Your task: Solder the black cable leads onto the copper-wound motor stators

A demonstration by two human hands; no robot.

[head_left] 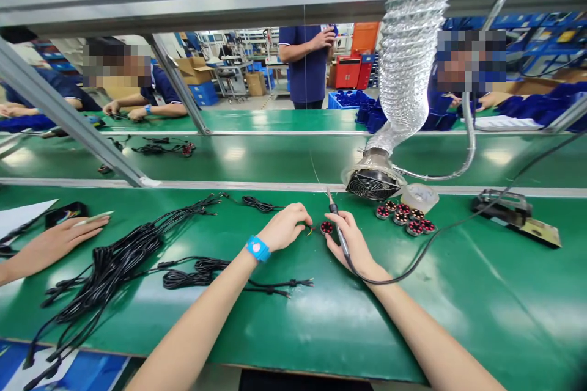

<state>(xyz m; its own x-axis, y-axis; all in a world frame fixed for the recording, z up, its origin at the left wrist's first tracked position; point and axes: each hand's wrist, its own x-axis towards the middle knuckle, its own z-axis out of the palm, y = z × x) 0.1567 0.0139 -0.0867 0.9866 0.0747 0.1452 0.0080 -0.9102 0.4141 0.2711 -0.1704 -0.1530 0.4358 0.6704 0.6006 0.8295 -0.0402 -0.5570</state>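
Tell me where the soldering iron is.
In the head view, just right of centre: the soldering iron is in the right hand, beside the lone round part, lower left of the fan.

The soldering iron (342, 237), which has a slim dark handle and a bare metal tip, is held in the right hand (352, 243) in a slanted pose, its tip pointing up and away from the person. Its black cord bends over the wrist. Between the two hands is one small round part (326, 228), black with red segments in a ring. Just beside it, thin coloured wires (310, 231) (one looks yellow) come out at the left fingertips (308, 220).
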